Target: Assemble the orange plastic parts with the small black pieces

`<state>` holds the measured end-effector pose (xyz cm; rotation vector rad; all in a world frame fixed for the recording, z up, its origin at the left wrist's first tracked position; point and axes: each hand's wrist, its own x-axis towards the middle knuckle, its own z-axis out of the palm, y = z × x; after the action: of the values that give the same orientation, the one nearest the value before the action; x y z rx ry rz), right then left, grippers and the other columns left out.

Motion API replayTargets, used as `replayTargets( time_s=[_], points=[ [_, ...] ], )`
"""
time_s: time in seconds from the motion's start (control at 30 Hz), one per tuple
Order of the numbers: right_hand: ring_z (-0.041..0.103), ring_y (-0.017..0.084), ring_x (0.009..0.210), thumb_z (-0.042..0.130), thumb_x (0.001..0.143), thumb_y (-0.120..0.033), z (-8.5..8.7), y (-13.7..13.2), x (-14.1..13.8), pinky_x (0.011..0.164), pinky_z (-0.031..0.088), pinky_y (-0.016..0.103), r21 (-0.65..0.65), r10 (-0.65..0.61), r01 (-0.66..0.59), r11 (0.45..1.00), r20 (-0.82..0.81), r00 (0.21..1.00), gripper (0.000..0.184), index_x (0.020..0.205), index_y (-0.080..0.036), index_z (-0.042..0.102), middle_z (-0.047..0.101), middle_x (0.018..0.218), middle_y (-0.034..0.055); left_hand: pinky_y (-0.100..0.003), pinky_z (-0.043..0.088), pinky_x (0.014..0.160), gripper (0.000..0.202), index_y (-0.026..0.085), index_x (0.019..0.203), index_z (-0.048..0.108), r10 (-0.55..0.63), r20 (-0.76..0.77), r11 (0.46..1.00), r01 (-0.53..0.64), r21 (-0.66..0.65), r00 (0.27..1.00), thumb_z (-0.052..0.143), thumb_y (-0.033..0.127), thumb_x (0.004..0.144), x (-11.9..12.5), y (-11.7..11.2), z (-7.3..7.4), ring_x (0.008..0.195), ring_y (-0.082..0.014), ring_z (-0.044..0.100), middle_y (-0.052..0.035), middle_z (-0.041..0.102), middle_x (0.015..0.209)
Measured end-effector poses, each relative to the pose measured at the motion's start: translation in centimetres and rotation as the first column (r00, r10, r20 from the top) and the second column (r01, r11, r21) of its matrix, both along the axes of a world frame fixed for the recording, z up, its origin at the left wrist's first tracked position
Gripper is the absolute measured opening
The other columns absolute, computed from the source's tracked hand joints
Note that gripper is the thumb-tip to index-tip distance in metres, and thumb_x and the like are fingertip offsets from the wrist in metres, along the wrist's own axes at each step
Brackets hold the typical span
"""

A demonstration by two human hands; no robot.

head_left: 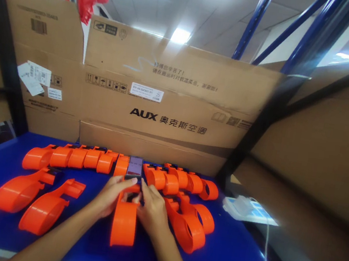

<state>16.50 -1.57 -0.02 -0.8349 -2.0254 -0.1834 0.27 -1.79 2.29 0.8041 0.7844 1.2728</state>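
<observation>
In the middle of the blue table, both hands grip an orange plastic holder [124, 225] with a wide rounded band at its near end. A small phone-like device [135, 166] with a lit screen sits at its far end. My left hand [110, 196] is closed on the left side, its thumb by the device's lower edge. From the right, my right hand [153, 210] closes on the same holder, some fingertips tucked behind it. Two similar orange holders [44, 211] lie to the left. More orange holders [187, 227] rest right of my right hand.
Several orange holders [77, 158] stand in a row at the back left, others [171, 183] at the back right. Cardboard [178, 104] walls the rear. A white power strip [248, 209] with a cable lies on the right. Blue-black rack posts [262, 122] frame the table [83, 248].
</observation>
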Motion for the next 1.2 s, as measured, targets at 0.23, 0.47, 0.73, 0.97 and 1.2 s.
replayTargets(
  time_s=[0.23, 0.47, 0.73, 0.97, 1.2],
  points=[
    [0.066, 0.023, 0.079, 0.049, 0.090, -0.011, 0.6, 0.1, 0.2, 0.073, 0.060, 0.035, -0.035, 0.041, -0.042, 0.998, -0.033, 0.999, 0.055, 0.145, -0.016, 0.049, 0.069, 0.088, 0.0104, -0.019, 0.033, 0.039, 0.032, 0.013, 0.081, 0.068, 0.011, -0.022, 0.999, -0.010, 0.041, 1.000, 0.084, 0.038, 0.070, -0.3, 0.2, -0.1, 0.036, -0.0057, 0.043, 0.0021, 0.059, 0.051],
    [0.062, 0.019, 0.067, 0.062, 0.092, -0.030, 1.1, 0.5, 0.9, 0.065, 0.057, 0.032, -0.151, 0.062, -0.090, 0.984, -0.180, 0.982, 0.036, 0.126, -0.019, 0.066, 0.068, 0.084, 0.0074, -0.019, 0.030, 0.037, 0.039, 0.013, 0.086, 0.068, 0.044, -0.222, 0.976, 0.005, 0.216, 0.974, 0.075, 0.051, 0.078, -0.5, 0.2, -0.1, 0.034, -0.0055, 0.042, 0.0013, 0.060, 0.055],
    [0.060, 0.018, 0.066, 0.058, 0.090, -0.026, 1.8, -0.2, 0.5, 0.062, 0.050, 0.028, -0.224, 0.056, -0.103, 0.969, -0.207, 0.977, 0.022, 0.107, -0.019, 0.069, 0.064, 0.074, 0.0042, -0.020, 0.031, 0.038, 0.038, 0.013, 0.088, 0.070, 0.048, -0.265, 0.972, 0.015, 0.233, 0.963, 0.071, 0.050, 0.081, -0.6, 0.1, -0.7, 0.034, -0.0073, 0.040, 0.0024, 0.054, 0.046],
    [0.047, 0.013, 0.051, 0.041, 0.100, -0.033, 2.4, 0.0, 1.1, 0.050, 0.035, 0.023, -0.337, -0.121, -0.031, 0.941, -0.421, 0.899, 0.033, 0.071, -0.021, 0.052, 0.051, 0.057, -0.0029, -0.021, 0.027, 0.036, 0.039, 0.012, 0.078, 0.067, 0.037, -0.216, 0.982, 0.005, 0.189, 0.976, 0.068, 0.051, 0.081, -1.2, 0.4, 0.0, 0.031, -0.0063, 0.035, -0.0036, 0.064, 0.050],
    [0.049, 0.014, 0.053, 0.053, 0.093, -0.032, 2.0, 0.6, 1.1, 0.051, 0.028, 0.024, -0.452, -0.239, 0.172, 0.876, -0.097, 0.966, 0.025, 0.071, -0.021, 0.056, 0.054, 0.057, -0.0023, -0.021, 0.026, 0.038, 0.036, 0.015, 0.078, 0.063, 0.128, -0.197, 0.983, -0.099, 0.153, 0.972, 0.073, 0.050, 0.077, -1.1, 0.6, -0.4, 0.031, -0.0075, 0.034, 0.0052, 0.048, 0.037]
  ],
)
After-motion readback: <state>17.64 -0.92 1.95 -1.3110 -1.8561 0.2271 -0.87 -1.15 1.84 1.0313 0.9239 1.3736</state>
